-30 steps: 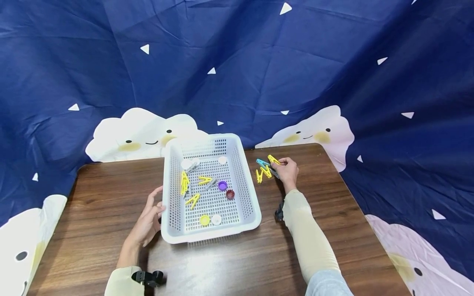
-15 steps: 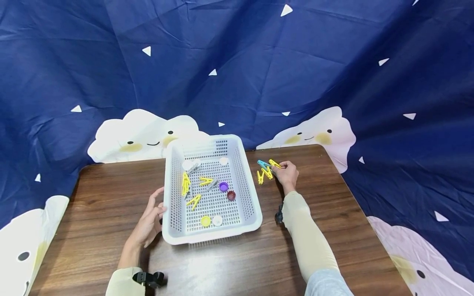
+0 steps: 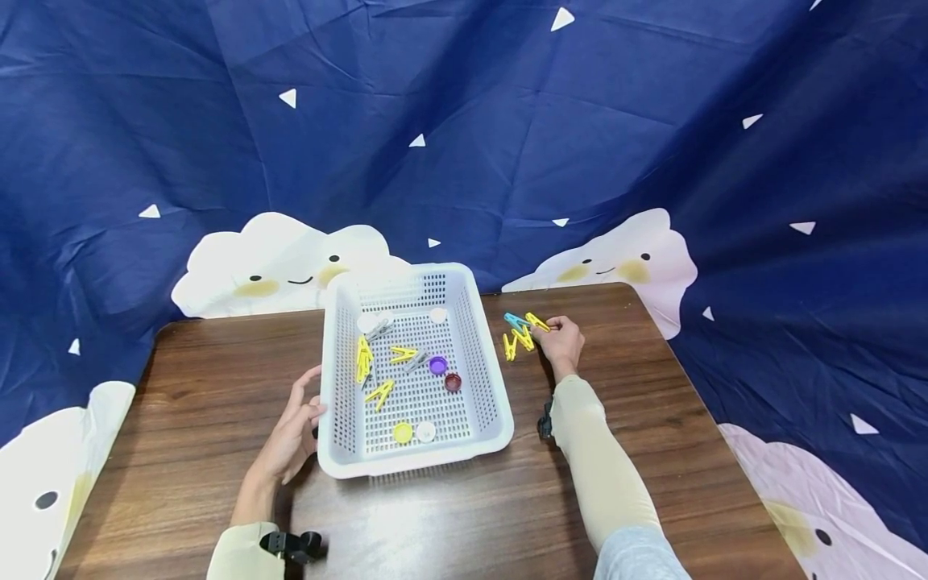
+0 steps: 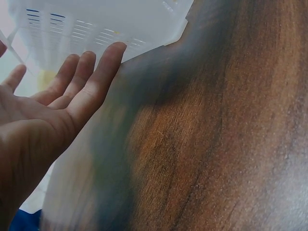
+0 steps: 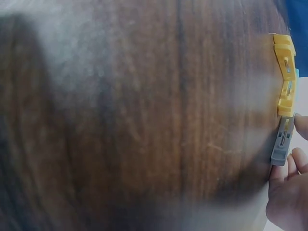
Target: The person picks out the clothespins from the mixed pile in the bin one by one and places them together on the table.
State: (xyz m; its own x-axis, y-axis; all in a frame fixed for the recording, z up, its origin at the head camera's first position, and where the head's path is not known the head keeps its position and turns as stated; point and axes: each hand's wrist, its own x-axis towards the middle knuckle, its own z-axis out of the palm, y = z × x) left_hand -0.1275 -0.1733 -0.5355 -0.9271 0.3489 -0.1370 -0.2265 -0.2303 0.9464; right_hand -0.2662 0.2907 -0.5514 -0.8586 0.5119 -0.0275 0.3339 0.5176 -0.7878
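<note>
R hand (image 3: 561, 342) is pinching a grey clothespin (image 5: 282, 141) w/ fingertips, long axis pointing away from palm, among yellow pegs (image 3: 518, 339) right of basket (image 3: 487, 379). L hand (image 3: 290, 439) is resting flat-fingered vs basket's left wall.

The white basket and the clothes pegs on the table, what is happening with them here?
A person sits at a wooden table with a white basket in front of them. The left hand rests with straight fingers against the basket's left side. The right hand is at a small heap of clothes pegs lying on the table to the right of the basket, and its fingertips pinch a grey peg. Inside the basket lie several yellow pegs and some bottle caps.
</note>
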